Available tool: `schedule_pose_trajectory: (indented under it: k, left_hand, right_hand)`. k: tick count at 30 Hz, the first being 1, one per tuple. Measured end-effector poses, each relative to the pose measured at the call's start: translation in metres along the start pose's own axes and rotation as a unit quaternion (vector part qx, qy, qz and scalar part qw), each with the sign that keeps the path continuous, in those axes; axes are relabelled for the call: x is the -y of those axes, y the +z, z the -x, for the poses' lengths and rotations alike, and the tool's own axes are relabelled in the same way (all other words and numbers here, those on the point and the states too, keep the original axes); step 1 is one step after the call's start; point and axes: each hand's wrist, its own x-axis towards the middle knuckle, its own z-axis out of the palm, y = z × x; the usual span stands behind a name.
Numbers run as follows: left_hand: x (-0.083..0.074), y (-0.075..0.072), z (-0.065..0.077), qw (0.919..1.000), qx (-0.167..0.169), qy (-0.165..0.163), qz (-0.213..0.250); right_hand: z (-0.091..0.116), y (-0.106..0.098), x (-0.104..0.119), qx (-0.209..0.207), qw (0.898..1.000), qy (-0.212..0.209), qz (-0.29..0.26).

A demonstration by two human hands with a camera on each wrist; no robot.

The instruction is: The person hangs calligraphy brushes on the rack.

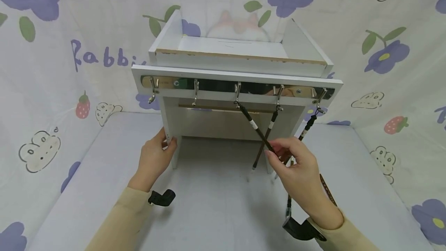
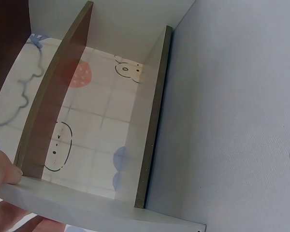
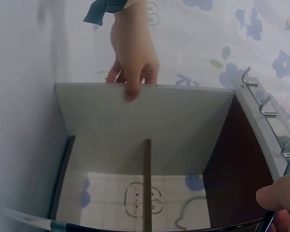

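Note:
My left hand (image 1: 155, 158) grips the front edge of the white shelf's left side panel (image 1: 169, 127), thumb on one face and fingers behind. My right hand (image 1: 296, 169) pinches the dark handle of a calligraphy brush (image 1: 256, 127) between thumb and fingers. Its cord loop is on the middle hook (image 1: 237, 92), and the handle slants down to the right. Another brush (image 1: 266, 142) hangs from the fourth hook, crossing behind the pinched one. A third brush (image 1: 308, 124) hangs from the rightmost hook, its lower part hidden by my right hand.
The two left hooks (image 1: 196, 90) on the metal strip carry nothing. Above the hook rail sits an open-topped tray (image 1: 240, 58). A speckled brown stick (image 1: 327, 189) shows beyond my right wrist. Patterned cloth (image 1: 104, 30) surrounds the white table (image 1: 209, 204).

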Motion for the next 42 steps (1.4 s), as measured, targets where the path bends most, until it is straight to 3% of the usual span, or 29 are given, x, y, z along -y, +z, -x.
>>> schedule_pose_trajectory:
  k: [31, 42]
  left_hand:
    - [0.0005, 0.0014, -0.0016, 1.0, 0.004, -0.005, -0.001]
    - [-0.0005, 0.0009, -0.0011, 0.9999, 0.007, -0.01, -0.002]
  right_hand:
    - [0.0012, 0.0009, 0.0007, -0.021, 0.999, -0.038, 0.004]
    - [0.0013, 0.0014, 0.0036, -0.007, 1.0, -0.018, 0.014]
